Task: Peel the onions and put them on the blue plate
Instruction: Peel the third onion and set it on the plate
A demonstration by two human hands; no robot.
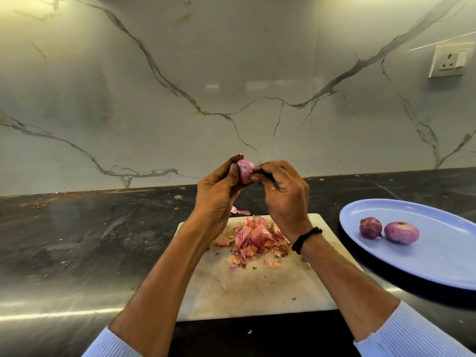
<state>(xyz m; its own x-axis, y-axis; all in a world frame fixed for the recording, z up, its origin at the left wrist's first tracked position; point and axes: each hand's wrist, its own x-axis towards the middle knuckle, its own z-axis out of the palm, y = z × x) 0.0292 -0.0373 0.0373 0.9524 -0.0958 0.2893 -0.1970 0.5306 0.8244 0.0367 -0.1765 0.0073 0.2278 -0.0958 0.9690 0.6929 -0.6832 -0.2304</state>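
My left hand (219, 191) grips a small pink-purple onion (244, 170), held up above the far edge of the white cutting board (257, 287). My right hand (283, 194) is curled against the onion's right side, its fingertips pinching at the skin. A heap of pink and brown onion peels (255, 239) lies on the board below my wrists. The blue plate (443, 258) sits to the right with two peeled purple onions on it, a darker onion (370, 227) and, beside it on the right, a paler onion (401, 232).
The board and plate rest on a dark stone counter (90, 235) with scattered peel bits. A stray peel (239, 211) lies just beyond the board. A marble wall rises behind, with a wall socket (449, 60) at the upper right.
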